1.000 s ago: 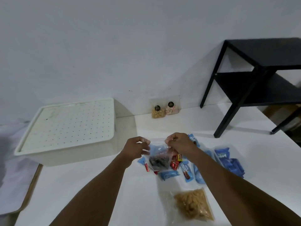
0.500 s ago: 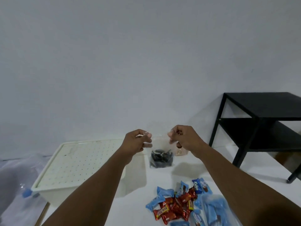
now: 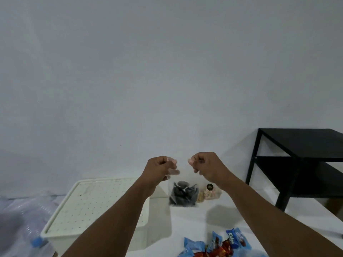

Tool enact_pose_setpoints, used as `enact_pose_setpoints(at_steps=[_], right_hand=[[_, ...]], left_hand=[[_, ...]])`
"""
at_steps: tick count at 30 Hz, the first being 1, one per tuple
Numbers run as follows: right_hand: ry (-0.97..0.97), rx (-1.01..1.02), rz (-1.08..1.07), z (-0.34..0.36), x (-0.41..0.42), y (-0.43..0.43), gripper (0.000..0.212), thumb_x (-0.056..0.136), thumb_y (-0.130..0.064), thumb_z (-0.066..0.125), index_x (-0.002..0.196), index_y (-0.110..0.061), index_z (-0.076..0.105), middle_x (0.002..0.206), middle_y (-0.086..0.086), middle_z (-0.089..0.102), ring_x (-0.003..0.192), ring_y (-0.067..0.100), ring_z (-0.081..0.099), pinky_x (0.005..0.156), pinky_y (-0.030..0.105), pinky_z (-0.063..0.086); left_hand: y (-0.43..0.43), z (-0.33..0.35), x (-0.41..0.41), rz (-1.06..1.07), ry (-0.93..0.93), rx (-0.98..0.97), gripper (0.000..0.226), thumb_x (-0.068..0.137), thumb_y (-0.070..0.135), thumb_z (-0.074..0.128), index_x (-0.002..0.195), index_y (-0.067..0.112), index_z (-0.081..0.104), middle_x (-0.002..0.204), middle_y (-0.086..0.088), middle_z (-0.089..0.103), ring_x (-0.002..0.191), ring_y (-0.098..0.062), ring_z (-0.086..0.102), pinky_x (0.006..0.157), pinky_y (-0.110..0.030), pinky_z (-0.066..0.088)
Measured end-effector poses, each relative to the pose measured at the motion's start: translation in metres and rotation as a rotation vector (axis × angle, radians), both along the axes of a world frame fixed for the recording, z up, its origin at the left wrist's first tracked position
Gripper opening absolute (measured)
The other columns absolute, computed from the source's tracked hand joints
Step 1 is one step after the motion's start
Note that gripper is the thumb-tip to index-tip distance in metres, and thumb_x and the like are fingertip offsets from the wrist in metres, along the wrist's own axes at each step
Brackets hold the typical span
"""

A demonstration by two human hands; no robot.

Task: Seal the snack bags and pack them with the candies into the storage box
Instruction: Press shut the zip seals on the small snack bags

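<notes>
1. Bag aloft: a clear plastic snack bag of dark round biscuits [image 3: 182,194] hangs in the air between both hands, above the white tabletop [image 3: 194,223]. The biscuits sag to the bottom. My guess is that it was lifted so their weight draws the top strip straight for pressing.
2. The left hand [image 3: 159,169] pinches the bag's upper left corner, thumb against curled forefinger, with the other fingers tucked under.
3. The right hand [image 3: 206,167] pinches the upper right corner the same way, knuckles upward. The two hands are close, with only a short run of top edge between them.
4. Both forearms reach forward and upward at about the same height. The elbows are out of frame.
5. Seal: the film is too clear to tell whether the strip is closed.
6. A cream rectangular storage box with a dotted lid [image 3: 96,206] sits on the table to the left with the lid on. I judge packing has not begun.
7. Loose candies in blue and red wrappers [image 3: 219,245] are heaped at the near edge, apart from the box.
8. Small clear pouches with black round labels [image 3: 209,193] stand at the wall, behind the held bag.
</notes>
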State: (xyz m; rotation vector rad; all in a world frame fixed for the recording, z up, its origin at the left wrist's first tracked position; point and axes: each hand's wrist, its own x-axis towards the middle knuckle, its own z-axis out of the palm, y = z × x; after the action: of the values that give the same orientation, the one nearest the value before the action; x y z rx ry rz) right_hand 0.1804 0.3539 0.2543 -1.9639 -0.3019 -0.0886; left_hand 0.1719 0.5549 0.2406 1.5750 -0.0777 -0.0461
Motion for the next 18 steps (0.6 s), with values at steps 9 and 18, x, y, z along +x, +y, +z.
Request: enact_pose_setpoints(at_steps=[9, 18], right_hand=[[0.07, 0.091, 0.075, 0.004, -0.007, 0.003, 0.019, 0.09, -0.026, 0.069, 0.089, -0.007, 0.069, 0.076, 0.004, 0.071, 0.071, 0.012, 0.069, 0.063, 0.026, 0.053], [-0.024, -0.023, 0.057, 0.004, -0.008, -0.005, 0.023, 0.092, -0.024, 0.068, 0.073, -0.01, 0.064, 0.071, 0.01, 0.071, 0.065, 0.015, 0.065, 0.059, 0.027, 0.048]], left_hand=[[0.003, 0.005, -0.002, -0.01, -0.096, 0.07, 0.018, 0.088, 0.023, 0.073, 0.095, 0.006, 0.072, 0.088, -0.004, 0.073, 0.091, -0.022, 0.075, 0.08, -0.035, 0.049], [0.002, 0.008, -0.006, -0.101, 0.007, 0.085, 0.029, 0.081, 0.035, 0.08, 0.098, 0.012, 0.074, 0.089, -0.005, 0.075, 0.089, -0.025, 0.076, 0.075, -0.033, 0.052]])
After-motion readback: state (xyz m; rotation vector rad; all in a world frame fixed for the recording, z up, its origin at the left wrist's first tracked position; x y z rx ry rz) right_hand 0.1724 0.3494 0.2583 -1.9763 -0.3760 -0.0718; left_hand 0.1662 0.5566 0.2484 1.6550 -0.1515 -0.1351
